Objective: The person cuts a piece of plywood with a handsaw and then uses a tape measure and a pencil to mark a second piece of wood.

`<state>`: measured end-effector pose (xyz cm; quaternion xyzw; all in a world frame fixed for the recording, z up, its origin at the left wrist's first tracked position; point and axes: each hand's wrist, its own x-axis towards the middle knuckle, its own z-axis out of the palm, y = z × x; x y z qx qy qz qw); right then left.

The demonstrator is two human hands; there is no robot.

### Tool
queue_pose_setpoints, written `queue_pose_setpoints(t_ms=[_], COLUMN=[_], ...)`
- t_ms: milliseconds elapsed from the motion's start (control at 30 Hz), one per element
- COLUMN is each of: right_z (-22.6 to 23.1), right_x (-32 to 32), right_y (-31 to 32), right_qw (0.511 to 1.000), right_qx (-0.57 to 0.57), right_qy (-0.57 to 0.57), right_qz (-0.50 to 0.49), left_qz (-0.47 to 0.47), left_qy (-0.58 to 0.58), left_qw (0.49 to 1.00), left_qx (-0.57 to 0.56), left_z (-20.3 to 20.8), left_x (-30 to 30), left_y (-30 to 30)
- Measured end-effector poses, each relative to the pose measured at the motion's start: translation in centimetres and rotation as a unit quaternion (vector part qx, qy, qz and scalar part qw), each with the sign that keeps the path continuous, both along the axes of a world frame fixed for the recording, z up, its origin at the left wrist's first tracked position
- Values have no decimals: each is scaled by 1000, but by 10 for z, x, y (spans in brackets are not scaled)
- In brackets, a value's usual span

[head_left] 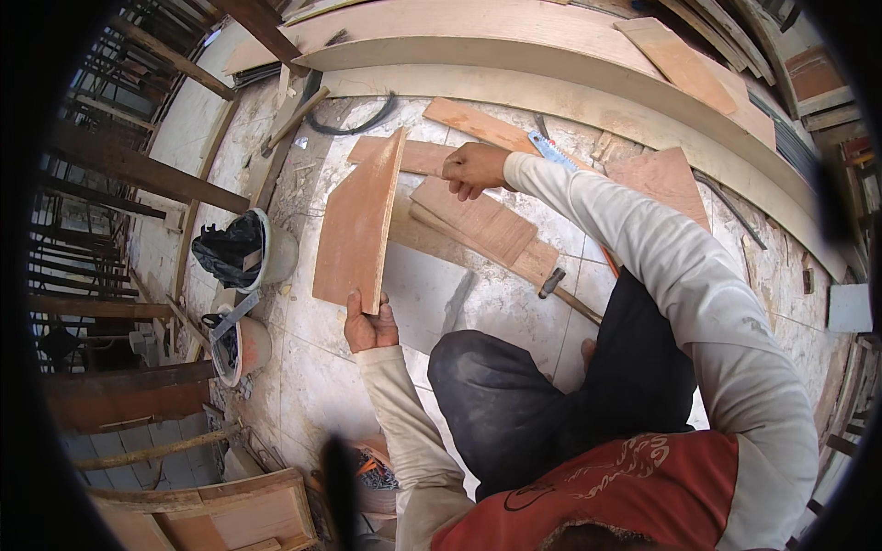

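Observation:
My left hand (371, 325) grips the lower end of a plywood panel (356, 225), fingers on one side and thumb on the other. The panel is tilted up on edge, with a slanted top corner. My right hand (477, 170) is closed to the right of the panel's upper part, apart from it, fingers curled; whatever it may hold is too small or hidden. Below that hand lie stacked plywood pieces (478, 220) on the tiled floor. A hammer (553, 283) rests by my knee. Partly behind my right forearm is a blue-and-white tool (549, 150), perhaps a saw.
Two buckets (278, 250) (254, 347) stand at the left, one stuffed with black plastic. A coil of black cable (360, 128) lies beyond the panel. Long boards (551, 87) line the far side. A container of small items (375, 475) sits beside my left arm.

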<state>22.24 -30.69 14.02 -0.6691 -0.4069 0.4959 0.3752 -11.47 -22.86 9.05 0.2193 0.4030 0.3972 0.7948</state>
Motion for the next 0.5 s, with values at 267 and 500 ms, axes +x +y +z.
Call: queue_pose_setpoints(t_ms=[267,500], right_z=[-55,-175], right_x=[-67,139], right_y=[66,74], right_qw=[924,950], right_qx=[33,119], right_qy=[243,-275], right_qz=[-293,-87], left_qz=[9,-101], left_qy=[85,-27], left_qw=[996,992], left_qx=[20,67], left_z=[-44,-37], left_x=[-40,49], left_y=[-48,-124])
